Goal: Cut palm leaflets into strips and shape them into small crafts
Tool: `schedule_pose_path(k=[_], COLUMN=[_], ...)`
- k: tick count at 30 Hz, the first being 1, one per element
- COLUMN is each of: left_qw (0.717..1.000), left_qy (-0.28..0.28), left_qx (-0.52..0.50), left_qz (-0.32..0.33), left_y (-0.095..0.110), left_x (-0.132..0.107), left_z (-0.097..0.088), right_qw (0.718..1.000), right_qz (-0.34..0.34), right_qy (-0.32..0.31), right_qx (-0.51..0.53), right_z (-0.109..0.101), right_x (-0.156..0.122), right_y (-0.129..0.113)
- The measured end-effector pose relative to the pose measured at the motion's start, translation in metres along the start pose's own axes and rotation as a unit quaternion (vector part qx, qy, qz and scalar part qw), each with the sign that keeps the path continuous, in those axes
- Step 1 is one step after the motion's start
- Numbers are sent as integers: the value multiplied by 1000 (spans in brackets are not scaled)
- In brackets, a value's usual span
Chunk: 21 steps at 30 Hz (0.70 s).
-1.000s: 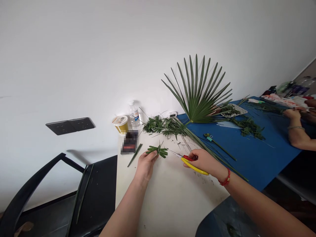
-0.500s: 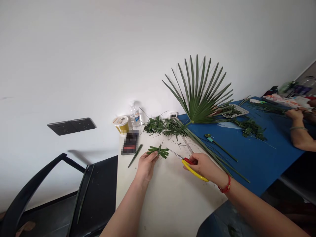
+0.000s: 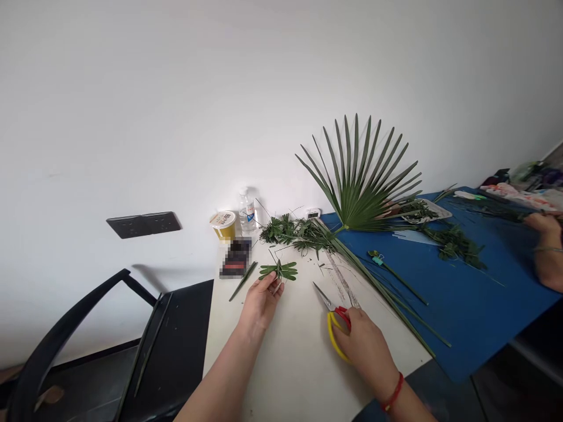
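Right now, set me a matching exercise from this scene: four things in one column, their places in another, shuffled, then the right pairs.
Things:
1. yellow-handled scissors
2. leafy sprig
3. water bottle
4. fan palm leaf

Places:
A. held in the left hand
B. standing beside a yellow tub
C. held in the right hand
D. fanned out above the blue tabletop

Pairs: 1-C; 2-A; 3-B; 4-D
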<state>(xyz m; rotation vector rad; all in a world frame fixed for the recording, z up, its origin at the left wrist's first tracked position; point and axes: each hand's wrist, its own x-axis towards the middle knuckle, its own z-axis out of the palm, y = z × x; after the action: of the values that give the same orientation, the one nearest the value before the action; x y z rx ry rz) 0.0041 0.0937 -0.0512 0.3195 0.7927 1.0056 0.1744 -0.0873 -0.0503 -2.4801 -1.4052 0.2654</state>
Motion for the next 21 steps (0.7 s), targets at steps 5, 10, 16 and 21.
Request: schedule_pose_path(k=[5,10,16,21], left_qw=[1000,1000,1000,998], left_qy=[6,1,-23,-49], left_qx=[-13,-10,7,34], left_qz=[-11,-10,4,19], left_y=[-2,-4,-8,-8], left_x=[-4,-5,-7,-6], left_z=[2,3,4,4], right_qw=[996,988,941,923], right_qz=[-62,-132,-243,-265], right_qy=[-25,5,150,176], right_qx=[-64,-81,183,216], right_z=[0,-18,-34,-24], right_x=[-3,4,40,80], right_y=[-12,-27,-77,-119])
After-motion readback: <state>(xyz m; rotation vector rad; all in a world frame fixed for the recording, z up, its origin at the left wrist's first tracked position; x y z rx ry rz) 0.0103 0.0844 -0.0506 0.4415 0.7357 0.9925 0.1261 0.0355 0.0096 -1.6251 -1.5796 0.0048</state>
